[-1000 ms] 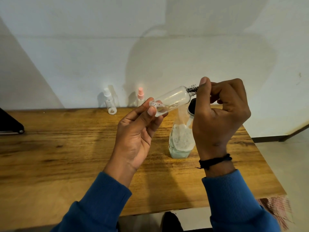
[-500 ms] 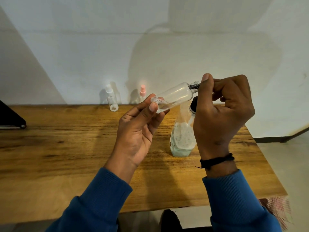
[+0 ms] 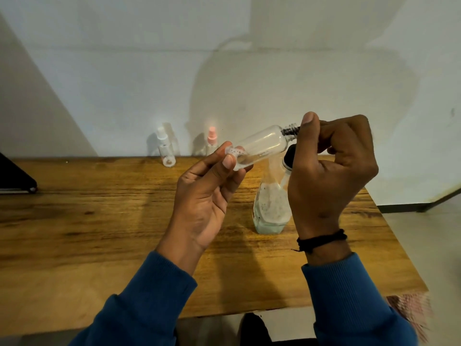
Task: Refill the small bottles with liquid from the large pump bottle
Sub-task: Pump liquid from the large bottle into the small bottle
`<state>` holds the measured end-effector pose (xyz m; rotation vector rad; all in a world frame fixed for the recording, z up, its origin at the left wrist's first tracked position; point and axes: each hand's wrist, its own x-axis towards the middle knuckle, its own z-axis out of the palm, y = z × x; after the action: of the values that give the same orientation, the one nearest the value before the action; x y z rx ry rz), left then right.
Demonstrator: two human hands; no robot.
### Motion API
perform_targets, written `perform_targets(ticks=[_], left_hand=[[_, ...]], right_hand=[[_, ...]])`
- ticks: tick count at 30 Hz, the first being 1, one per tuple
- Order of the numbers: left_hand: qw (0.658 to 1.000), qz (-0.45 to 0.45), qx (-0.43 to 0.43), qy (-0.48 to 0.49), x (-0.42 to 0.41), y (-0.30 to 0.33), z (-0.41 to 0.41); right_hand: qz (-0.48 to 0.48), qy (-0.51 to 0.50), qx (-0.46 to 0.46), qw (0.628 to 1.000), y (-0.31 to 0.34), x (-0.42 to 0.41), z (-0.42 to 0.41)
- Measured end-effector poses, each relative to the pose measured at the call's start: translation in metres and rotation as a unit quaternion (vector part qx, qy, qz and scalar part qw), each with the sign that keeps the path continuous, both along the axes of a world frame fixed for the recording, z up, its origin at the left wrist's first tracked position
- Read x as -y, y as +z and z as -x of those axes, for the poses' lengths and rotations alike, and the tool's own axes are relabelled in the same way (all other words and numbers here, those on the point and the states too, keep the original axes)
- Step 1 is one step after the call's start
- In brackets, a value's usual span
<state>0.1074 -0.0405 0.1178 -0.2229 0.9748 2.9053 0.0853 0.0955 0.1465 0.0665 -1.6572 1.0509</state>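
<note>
My left hand [image 3: 207,196] pinches the bottom end of a small clear bottle [image 3: 262,146], which lies tilted in the air with its threaded neck up to the right. My right hand [image 3: 329,176] has its thumb and fingers curled at that neck; what they hold is hidden. Behind my right hand the large pump bottle [image 3: 272,211] stands on the wooden table [image 3: 99,221], with pale green liquid at its bottom and foam above; its dark top is mostly hidden. Two more small bottles stand at the wall, one with a white cap [image 3: 166,151] and one with a pink cap [image 3: 212,141].
A dark flat object [image 3: 15,181] lies at the table's left edge. The table's right edge runs close past my right wrist, with bare floor [image 3: 429,245] beyond it. A white wall stands just behind the table.
Both hands with the small bottle have drifted slightly up and to the right. The grip on the bottle looks the same.
</note>
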Motion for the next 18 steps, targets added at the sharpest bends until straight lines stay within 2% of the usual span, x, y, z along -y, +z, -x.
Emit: perform_targets(ticks=[18], left_hand=[[1.000, -0.002, 0.001, 0.002, -0.0007, 0.0010, -0.0015]], right_hand=[[0.015, 0.008, 0.010, 1.000, -0.0015, -0.0007, -0.0013]])
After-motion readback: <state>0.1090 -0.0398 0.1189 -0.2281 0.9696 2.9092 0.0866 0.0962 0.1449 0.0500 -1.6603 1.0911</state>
